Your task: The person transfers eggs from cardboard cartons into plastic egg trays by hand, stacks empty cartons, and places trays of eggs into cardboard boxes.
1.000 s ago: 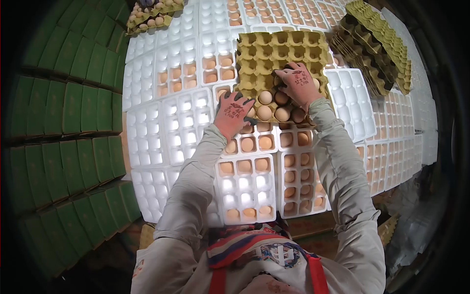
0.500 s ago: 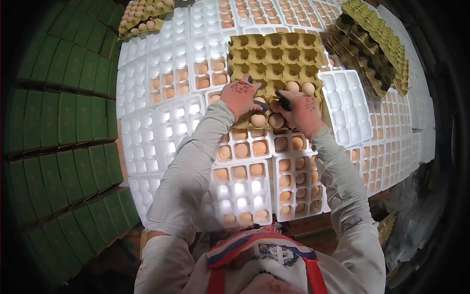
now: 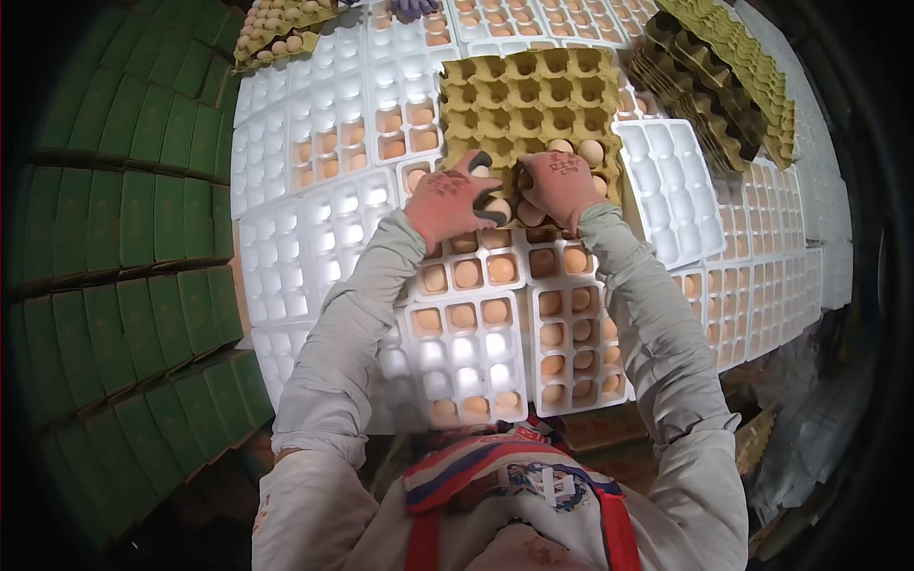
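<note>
Both my hands wear pink gloves with dark fingertips. They are over the near part of a yellow-green egg tray (image 3: 529, 92). My left hand (image 3: 452, 200) curves its spread fingers round an egg (image 3: 497, 210) at the tray's near left corner. My right hand (image 3: 560, 186) is bent down into the tray beside it, its fingertips hidden, so what it holds cannot be made out. Another egg (image 3: 530, 213) shows just below the right hand, and an egg (image 3: 590, 153) sits behind it. White foam trays (image 3: 465, 357) with eggs in some cells lie in front of the egg tray.
An empty white tray (image 3: 669, 190) lies tilted to the right. Stacked fibre trays (image 3: 705, 86) stand at the back right, and a stack with eggs (image 3: 276, 38) at the back left. Green boxes (image 3: 95, 228) line the left side. A purple glove (image 3: 413, 9) shows at the top.
My left hand has moved slightly left and down, its fingers now round an egg. My right hand has turned inward. The purple glove has come into view at the top.
</note>
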The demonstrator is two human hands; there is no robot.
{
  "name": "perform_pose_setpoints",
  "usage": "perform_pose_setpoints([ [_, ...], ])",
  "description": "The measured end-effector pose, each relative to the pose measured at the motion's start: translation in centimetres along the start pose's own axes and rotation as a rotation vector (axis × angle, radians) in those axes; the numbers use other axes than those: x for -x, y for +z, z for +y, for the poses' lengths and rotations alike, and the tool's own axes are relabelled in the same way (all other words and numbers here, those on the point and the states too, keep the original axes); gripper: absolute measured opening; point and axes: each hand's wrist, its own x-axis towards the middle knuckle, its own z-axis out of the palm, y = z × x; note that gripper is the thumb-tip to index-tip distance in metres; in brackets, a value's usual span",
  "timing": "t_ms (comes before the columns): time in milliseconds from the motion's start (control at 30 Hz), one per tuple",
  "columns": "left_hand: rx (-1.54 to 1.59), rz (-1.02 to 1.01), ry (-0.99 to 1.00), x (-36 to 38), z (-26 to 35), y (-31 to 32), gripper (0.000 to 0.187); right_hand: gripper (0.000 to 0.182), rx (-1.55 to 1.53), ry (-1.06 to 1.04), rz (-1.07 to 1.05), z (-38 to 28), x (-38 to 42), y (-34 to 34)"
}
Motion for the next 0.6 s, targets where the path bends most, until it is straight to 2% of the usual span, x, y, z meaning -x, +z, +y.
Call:
perform_pose_setpoints([
  [33,-0.159,-0.240,-0.067,-0.2,1.7,-0.7,0.046,0.030,-0.173,0.104,-0.025,0.3,0.4,-1.2],
  [67,-0.381,-0.200,0.008,-0.1,0.4,3.1,0.063,0.034,-0.587,0.201,0.069,1.0,1.5,-1.6],
  [133,-0.279,-0.232,-0.078,-0.1,2.1,0.9,0.059,0.038,-1.117,0.371,0.108,2.5,3.5,-2.2],
  [167,-0.129,-0.133,-0.129,0.3,2.3,0.9,0.051,0.035,-1.483,0.402,0.129,4.0,4.4,-1.3],
  [200,0.021,-0.038,-0.181,1.1,2.0,0.8,0.044,0.040,-1.744,0.329,0.180,3.2,5.5,-1.2],
  [233,0.168,0.056,-0.235,1.9,1.6,0.6,0.038,0.042,-1.644,0.245,0.247,4.0,5.6,-0.2],
  [267,0.638,0.068,-0.379,2.9,1.3,0.2,0.037,0.044,-1.698,0.201,0.266,4.5,6.2,0.7],
  [333,1.627,0.178,-0.569,6.3,0.4,0.1,0.045,0.046,-1.651,0.156,0.176,3.3,6.0,-1.3],
  [367,1.871,0.255,-0.501,7.8,0.9,0.2,0.047,0.047,-1.546,0.146,0.081,3.0,5.5,-2.1],
  [400,2.104,0.357,-0.431,9.6,1.5,0.2,0.050,0.047,-1.233,0.117,-0.048,3.2,4.8,-2.2],
  [433,2.204,0.386,-0.380,11.7,2.3,-0.2,0.051,0.039,-0.663,0.069,-0.127,0.8,5.0,-3.3],
  [467,1.960,0.442,-0.561,14.1,3.1,-0.1,0.048,0.031,-0.083,-0.008,-0.168,-1.0,4.7,-4.0],
  [500,1.706,0.481,-0.695,16.3,4.1,-0.1,0.046,0.027,0.196,-0.140,-0.103,-1.3,4.6,-2.7],
  [567,1.450,0.503,-0.861,20.6,5.5,1.0,0.041,0.027,0.243,-0.194,-0.015,-0.8,4.5,-1.0],
  [600,1.450,0.498,-0.917,23.0,5.6,2.4,0.041,0.027,0.274,-0.217,0.028,-0.5,4.5,-0.8],
])
